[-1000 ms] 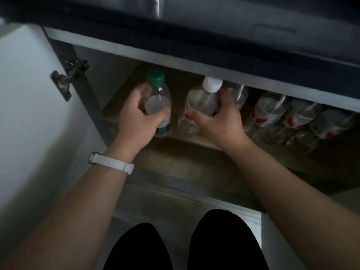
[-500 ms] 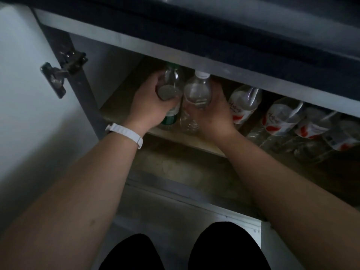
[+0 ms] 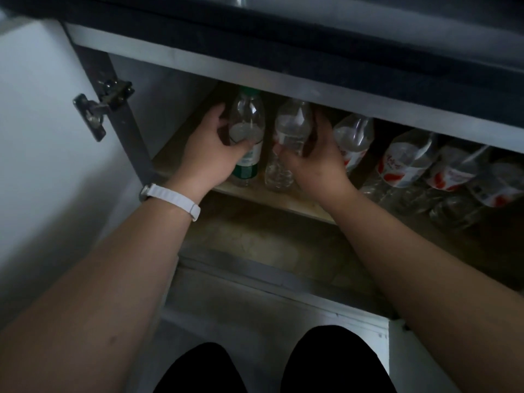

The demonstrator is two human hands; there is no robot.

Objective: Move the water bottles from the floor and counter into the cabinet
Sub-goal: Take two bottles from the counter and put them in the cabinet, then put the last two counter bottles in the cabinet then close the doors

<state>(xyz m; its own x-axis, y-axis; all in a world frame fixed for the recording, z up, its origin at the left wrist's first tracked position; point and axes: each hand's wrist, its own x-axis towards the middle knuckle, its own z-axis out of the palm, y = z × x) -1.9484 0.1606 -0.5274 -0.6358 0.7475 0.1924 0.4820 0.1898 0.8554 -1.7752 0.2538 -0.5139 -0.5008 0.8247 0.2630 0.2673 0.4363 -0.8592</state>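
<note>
On the cabinet shelf (image 3: 181,154), left hand (image 3: 207,154) grips the green-label bottle (image 3: 246,137), right hand (image 3: 314,165) the clear bottle (image 3: 292,131), fingers wrapped around each.

one view only, from a camera worn on the person's head. it looks forward and steeply down into an open low cabinet (image 3: 198,66), close in, under the dark edge of the bench (image 3: 312,29) that crosses the top of the frame. both forearms run up from the bottom corners, and the knees (image 3: 334,361) show at the lower edge. the wide lens bends straight lines; the cabinet's depths are dim, perhaps too dark to judge.
</note>
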